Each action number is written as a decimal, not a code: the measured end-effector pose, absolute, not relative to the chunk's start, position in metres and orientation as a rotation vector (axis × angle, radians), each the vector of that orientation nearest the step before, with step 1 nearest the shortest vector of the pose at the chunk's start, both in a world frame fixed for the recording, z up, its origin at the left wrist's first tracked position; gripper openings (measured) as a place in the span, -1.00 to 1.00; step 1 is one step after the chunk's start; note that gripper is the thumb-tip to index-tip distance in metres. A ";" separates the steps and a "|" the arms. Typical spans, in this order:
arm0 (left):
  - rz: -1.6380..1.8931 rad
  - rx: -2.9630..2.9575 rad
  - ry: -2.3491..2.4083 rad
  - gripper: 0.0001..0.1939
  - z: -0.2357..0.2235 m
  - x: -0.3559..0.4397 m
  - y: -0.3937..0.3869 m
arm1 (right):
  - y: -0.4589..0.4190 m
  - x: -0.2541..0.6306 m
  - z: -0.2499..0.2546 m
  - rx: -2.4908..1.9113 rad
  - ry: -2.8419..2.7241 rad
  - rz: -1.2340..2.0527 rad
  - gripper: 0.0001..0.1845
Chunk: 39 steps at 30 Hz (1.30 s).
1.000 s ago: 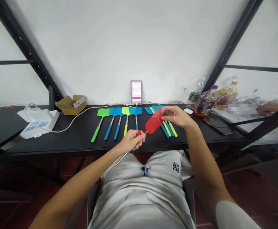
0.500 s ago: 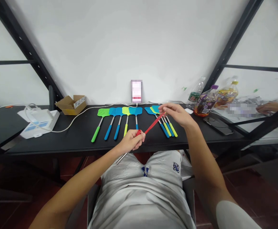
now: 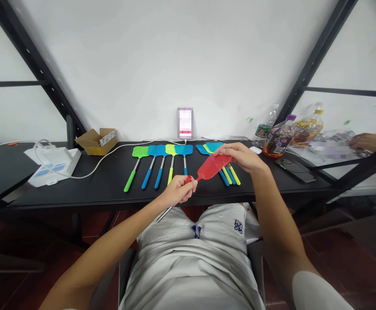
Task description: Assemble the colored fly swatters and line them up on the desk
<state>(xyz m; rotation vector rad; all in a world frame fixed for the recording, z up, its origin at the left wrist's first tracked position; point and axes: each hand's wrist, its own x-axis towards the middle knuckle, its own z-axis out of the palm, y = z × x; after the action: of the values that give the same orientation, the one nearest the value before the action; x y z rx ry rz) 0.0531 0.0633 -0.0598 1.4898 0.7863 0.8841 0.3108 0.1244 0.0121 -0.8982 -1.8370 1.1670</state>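
**Red fly swatter (image 3: 212, 166) held between both hands, just above the tabletop (image 3: 78, 189).**
Left hand (image 3: 176, 191) closed around the swatter's red neck, its fingers (image 3: 188, 187) curled in, with the steel shaft (image 3: 163, 214) running out below the hand toward the lap. Right hand (image 3: 239, 156) pinched the far end of the mesh head, its fingers (image 3: 224, 150) on the red plastic. Head lay angled over the handles of the right group of swatters (image 3: 207, 148); contact with them could not be told. Left group of green, blue and yellow-green swatters (image 3: 162, 150) lay side by side nearby. Beyond the right hand stood plastic bottles (image 3: 280, 140), beside a phone (image 3: 294, 170). A cardboard box (image 3: 95, 143) sat toward the left. A co-worker's hand (image 3: 367, 142) showed at far right, well apart.
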 end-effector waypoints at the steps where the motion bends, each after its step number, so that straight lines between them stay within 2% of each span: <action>1: 0.886 1.490 0.786 -0.65 -0.060 0.053 0.063 | 0.126 0.314 0.011 -0.876 -1.845 1.168 -0.74; 4: 0.890 1.489 0.792 -0.65 -0.060 0.054 0.063 | 0.128 0.320 0.008 -0.824 -1.847 1.170 -0.72; 9: 0.897 1.481 0.801 -0.63 -0.061 0.054 0.063 | 0.124 0.320 0.010 -0.760 -1.825 1.181 -0.44; 11: 0.897 1.473 0.799 -0.61 -0.062 0.054 0.065 | 0.123 0.318 0.012 -0.740 -1.833 1.168 -0.39; 13: 0.890 1.459 0.779 -0.60 -0.065 0.053 0.067 | 0.122 0.316 0.012 -0.740 -1.841 1.129 -0.46; 18: 0.888 1.425 0.730 -0.58 -0.069 0.052 0.071 | 0.122 0.312 0.011 -0.721 -1.830 1.064 -0.83; 33: 0.930 1.370 0.770 -0.54 -0.071 0.054 0.073 | 0.135 0.313 0.005 -0.741 -1.692 0.893 -0.79; 39: 0.912 1.411 0.779 -0.54 -0.071 0.054 0.073 | 0.136 0.310 0.004 -0.735 -1.683 0.979 -0.81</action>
<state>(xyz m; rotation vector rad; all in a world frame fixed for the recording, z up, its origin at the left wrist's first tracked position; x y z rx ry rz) 0.0536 0.0726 -0.0712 1.4106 0.7788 0.9119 0.3097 0.1358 0.0039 -0.7355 -1.6834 0.9786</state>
